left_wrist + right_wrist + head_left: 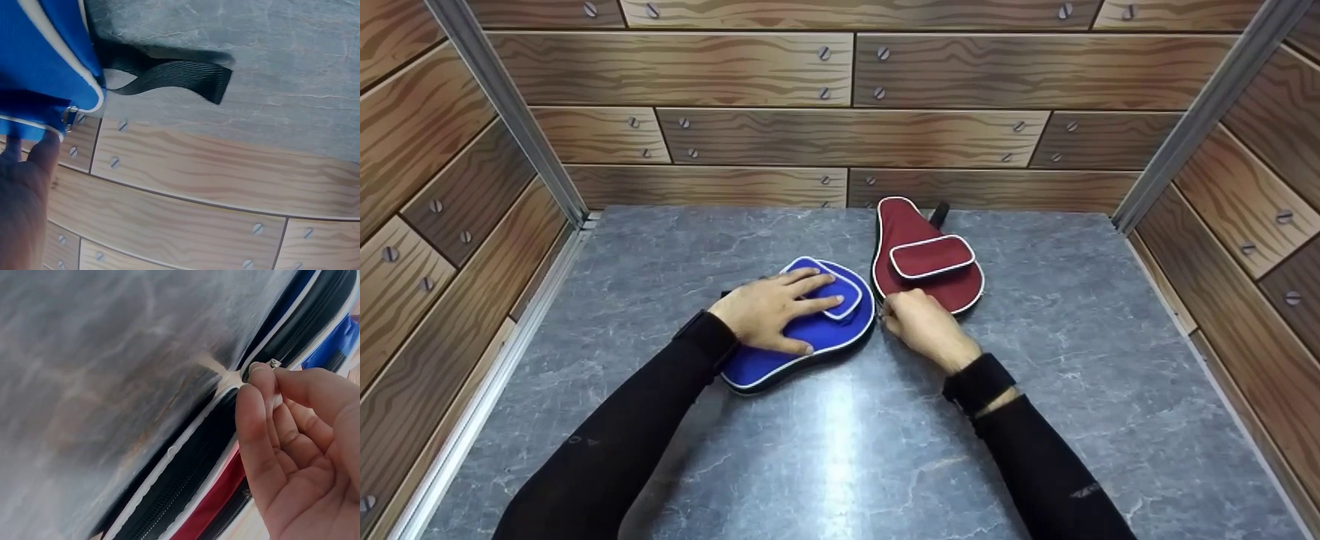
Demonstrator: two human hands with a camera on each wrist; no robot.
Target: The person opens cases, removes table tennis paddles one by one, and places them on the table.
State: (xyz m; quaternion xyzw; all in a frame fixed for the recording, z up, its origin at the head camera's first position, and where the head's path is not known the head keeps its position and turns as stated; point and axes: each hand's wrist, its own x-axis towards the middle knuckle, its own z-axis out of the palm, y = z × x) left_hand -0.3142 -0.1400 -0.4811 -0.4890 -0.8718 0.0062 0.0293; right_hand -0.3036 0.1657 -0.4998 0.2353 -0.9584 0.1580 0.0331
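Note:
A blue paddle case (765,364) with white piping and a small front pocket lies at the middle of the table. My left hand (772,311) rests on it with fingers spread, the fingertips over the pocket. Between the blue case and a red paddle case (901,221), my right hand (926,326) is bent in. In the right wrist view, its thumb and forefinger pinch at the zipper pull (274,364) on the blue case's black side. Most of the pull is hidden by the fingers. The red case stands close against this hand, its own zipped side (185,478) just below the fingertips.
A black strap loop (180,76) sticks out from the blue case. Another black strap (939,215) shows behind the red case. Wood-patterned walls (750,71) enclose the grey marbled table (1072,337) at the back and both sides, with metal corner posts (510,112).

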